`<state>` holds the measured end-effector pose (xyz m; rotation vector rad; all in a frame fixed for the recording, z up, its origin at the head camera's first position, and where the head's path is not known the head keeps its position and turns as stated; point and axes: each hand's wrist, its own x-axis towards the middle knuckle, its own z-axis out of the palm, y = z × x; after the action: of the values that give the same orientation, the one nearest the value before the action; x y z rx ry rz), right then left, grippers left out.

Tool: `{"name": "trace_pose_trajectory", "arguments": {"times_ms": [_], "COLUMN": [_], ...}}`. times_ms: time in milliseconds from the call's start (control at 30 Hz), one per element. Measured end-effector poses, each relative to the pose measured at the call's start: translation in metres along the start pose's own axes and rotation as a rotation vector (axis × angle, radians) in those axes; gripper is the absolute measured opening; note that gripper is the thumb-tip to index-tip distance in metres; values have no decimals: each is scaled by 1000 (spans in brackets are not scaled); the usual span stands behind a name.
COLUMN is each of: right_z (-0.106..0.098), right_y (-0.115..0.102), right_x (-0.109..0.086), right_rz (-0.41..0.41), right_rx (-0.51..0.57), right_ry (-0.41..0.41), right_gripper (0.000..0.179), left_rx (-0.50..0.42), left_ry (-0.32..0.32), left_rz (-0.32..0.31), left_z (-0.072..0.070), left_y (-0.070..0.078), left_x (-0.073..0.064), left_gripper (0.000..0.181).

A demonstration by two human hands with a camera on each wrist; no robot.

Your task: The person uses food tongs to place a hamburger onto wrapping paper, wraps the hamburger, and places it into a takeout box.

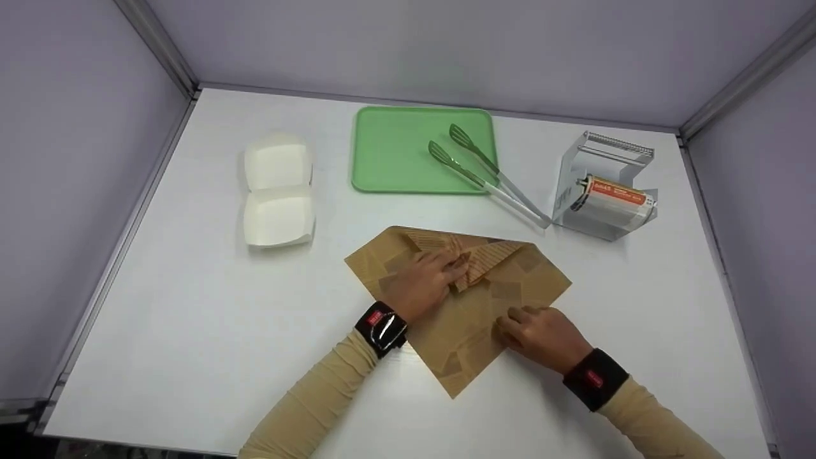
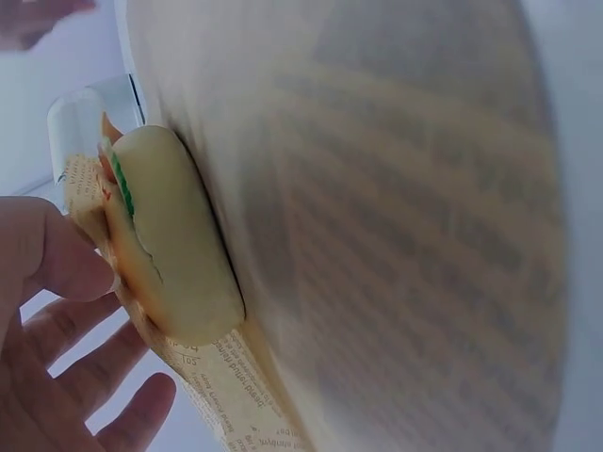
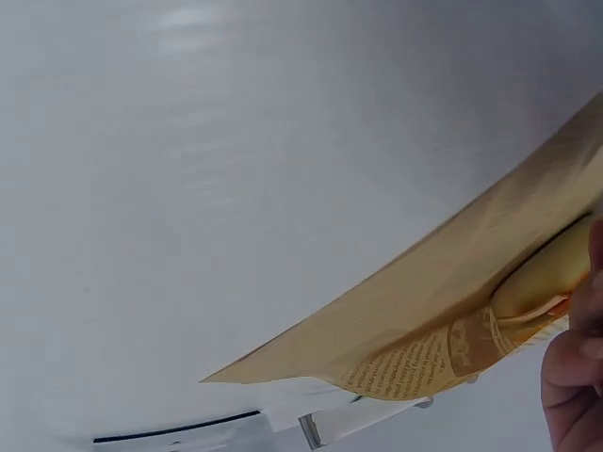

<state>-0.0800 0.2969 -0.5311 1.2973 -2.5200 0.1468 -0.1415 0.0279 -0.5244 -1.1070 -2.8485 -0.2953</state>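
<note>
A brown newsprint-patterned wrapping paper sheet (image 1: 472, 331) lies with one corner toward the person and its far part folded over. Under the fold, in the left wrist view, is a pale bun (image 2: 179, 235) with a green and orange filling. My left hand (image 1: 421, 284) rests over the folded flap, fingers spread, its thumb right at the flap's edge beside the bun. Above the sheet's right lower edge is my right hand (image 1: 539, 335), fingers loosely curled; in the left wrist view it stands apart from the paper. The right wrist view shows only part of its fingers (image 3: 573, 372).
A white clamshell box (image 1: 278, 217) stands open at the left. At the back, metal tongs (image 1: 510, 191) with green tips lie partly across a green tray (image 1: 389, 150). A dispenser (image 1: 612, 197) with a label roll stands at the right. Walls border the white table.
</note>
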Motion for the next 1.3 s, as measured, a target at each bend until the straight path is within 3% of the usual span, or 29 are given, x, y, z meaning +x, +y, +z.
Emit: {"name": "trace_pose_trajectory", "arguments": {"times_ms": [267, 567, 700, 1000, 1300], "right_z": [-4, -2, 0, 5, 8], "right_y": [-4, -5, -6, -10, -13], "right_x": [-10, -6, -4, -3, 0], "right_rz": [-76, -158, -180, -169, -103], "right_rx": [-2, -56, -93, -139, -162], "right_ry": [-50, -54, -62, -61, -15], "right_gripper": [24, 20, 6, 10, 23], "left_rx": [-1, -19, -34, -86, -93], "left_ry": [-12, -17, -30, 17, 5], "left_rz": [-9, -15, -25, -24, -28], "left_z": [0, -2, -2, 0, 0], "left_y": [-1, -1, -1, 0, -2], "left_x": [2, 3, 3, 1, 0], "left_gripper": [45, 46, 47, 47, 47]}}
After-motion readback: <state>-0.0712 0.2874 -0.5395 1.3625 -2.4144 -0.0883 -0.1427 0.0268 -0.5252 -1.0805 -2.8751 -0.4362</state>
